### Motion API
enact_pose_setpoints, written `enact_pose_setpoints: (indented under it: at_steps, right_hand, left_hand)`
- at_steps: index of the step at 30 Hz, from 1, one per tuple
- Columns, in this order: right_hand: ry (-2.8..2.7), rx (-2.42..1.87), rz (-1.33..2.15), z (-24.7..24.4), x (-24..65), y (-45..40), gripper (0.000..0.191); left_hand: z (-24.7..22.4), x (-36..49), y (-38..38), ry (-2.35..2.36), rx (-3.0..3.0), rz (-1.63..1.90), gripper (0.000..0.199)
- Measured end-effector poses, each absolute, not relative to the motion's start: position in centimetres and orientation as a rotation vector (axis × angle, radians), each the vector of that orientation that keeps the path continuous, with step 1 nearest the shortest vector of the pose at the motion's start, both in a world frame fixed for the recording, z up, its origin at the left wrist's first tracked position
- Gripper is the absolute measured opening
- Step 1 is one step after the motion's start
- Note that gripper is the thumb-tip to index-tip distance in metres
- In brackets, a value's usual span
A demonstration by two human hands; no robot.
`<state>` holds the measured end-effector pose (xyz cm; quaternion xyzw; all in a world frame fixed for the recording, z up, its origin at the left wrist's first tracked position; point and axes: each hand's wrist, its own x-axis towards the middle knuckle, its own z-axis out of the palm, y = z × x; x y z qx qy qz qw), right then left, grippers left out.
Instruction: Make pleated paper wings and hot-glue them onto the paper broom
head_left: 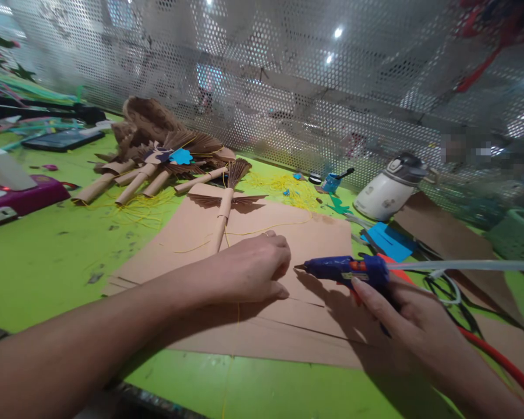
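In my right hand [402, 314] is a blue hot glue gun [344, 269] with a white glue stick running out of its back. Its tip points left, a short way from my left hand [253, 265]. The curled fingers of that hand are closed low over brown paper sheets [318, 233], and whatever they hold is hidden from me. Just behind it lies a rolled brown paper tube figure [225, 212] with pleated paper wings and a pleated top. Thin yellow string [279, 226] trails across the sheets and beneath my left hand.
Several similar paper figures [140, 181] are piled at the back left, near a phone [63, 139] and a purple power strip [39, 198]. Toward the right are a white bottle [388, 189], blue paper [390, 241], cables and a green basket [517, 238]. A perforated metal screen [262, 110] borders the table's rear.
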<state>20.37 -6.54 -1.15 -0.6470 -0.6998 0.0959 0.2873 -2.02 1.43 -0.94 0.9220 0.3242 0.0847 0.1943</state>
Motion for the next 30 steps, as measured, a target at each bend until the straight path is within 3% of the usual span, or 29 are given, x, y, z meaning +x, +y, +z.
enact_pose_setpoints:
  at_steps: [30]
  right_hand:
    - [-2.005,-1.722,0.247,-1.25,20.25,-6.07,0.033]
  left_hand:
    - [-1.20,-2.06,1.44,0.915,2.562,0.247,0.018]
